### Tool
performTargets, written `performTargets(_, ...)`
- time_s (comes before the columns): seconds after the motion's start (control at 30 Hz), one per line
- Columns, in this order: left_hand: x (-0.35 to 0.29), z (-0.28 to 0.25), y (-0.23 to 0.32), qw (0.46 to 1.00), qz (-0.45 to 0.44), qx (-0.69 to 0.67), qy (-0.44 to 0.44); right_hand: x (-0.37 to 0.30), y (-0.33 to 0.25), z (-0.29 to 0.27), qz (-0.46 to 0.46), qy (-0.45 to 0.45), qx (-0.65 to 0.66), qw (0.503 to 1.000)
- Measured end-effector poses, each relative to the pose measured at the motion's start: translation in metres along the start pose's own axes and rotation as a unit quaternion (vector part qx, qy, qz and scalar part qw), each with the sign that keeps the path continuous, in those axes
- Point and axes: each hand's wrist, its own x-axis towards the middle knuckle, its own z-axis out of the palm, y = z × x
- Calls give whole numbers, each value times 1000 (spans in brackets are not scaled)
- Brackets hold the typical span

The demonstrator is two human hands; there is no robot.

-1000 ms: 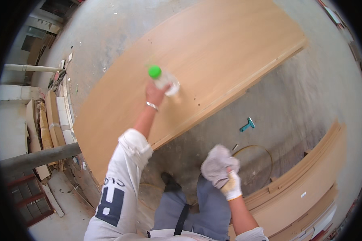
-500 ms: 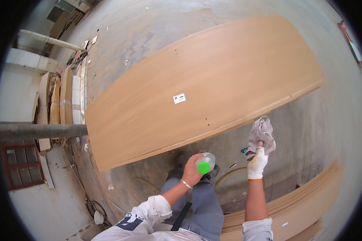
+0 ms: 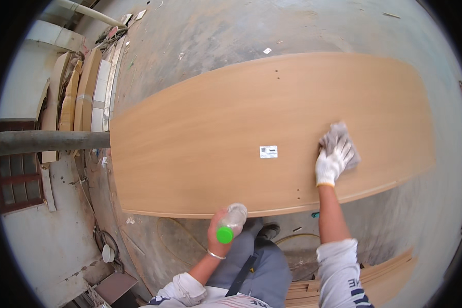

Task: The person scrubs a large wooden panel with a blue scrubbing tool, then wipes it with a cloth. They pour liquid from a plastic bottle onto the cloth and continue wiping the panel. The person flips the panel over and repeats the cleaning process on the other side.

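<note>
My bare left hand (image 3: pixel 215 226) is wrapped round a clear plastic bottle (image 3: pixel 235 218) with a green cap, at the near edge of a long wooden panel (image 3: pixel 200 164). The bottle is tilted, its cap towards me. On the panel's right part, my right hand (image 3: pixel 331 167), in a white knit glove with a yellow cuff, presses a crumpled grey rag (image 3: pixel 352 160) against the surface. Its fingers lie over the cloth and hide some of it. Left of the rag, a small white label (image 3: pixel 268 152) sticks to the panel. Pairs of small holes show near both long edges.
More wooden panels (image 3: pixel 380 280) are stacked behind my right arm. A grey pipe (image 3: pixel 51 142) meets the panel's left end. Cardboard and boards (image 3: pixel 87 90) lean against the left wall. A hose (image 3: pixel 182 236) and a small teal tool (image 3: pixel 315 215) lie on the concrete floor.
My right hand has brought the rag from beyond the panel's near edge onto its surface. My left hand still holds the bottle, now closer to the panel. The view has shifted.
</note>
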Motion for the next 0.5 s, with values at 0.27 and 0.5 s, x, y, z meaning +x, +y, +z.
performTargets(0.27, 10, -25, 13, 997, -18, -70, 3, 190, -161, 33, -198, -38, 79, 976)
performTargets(0.5, 17, -22, 15, 994, -3, -88, -59, 116, -202, -7, -574, -190, 223, 765)
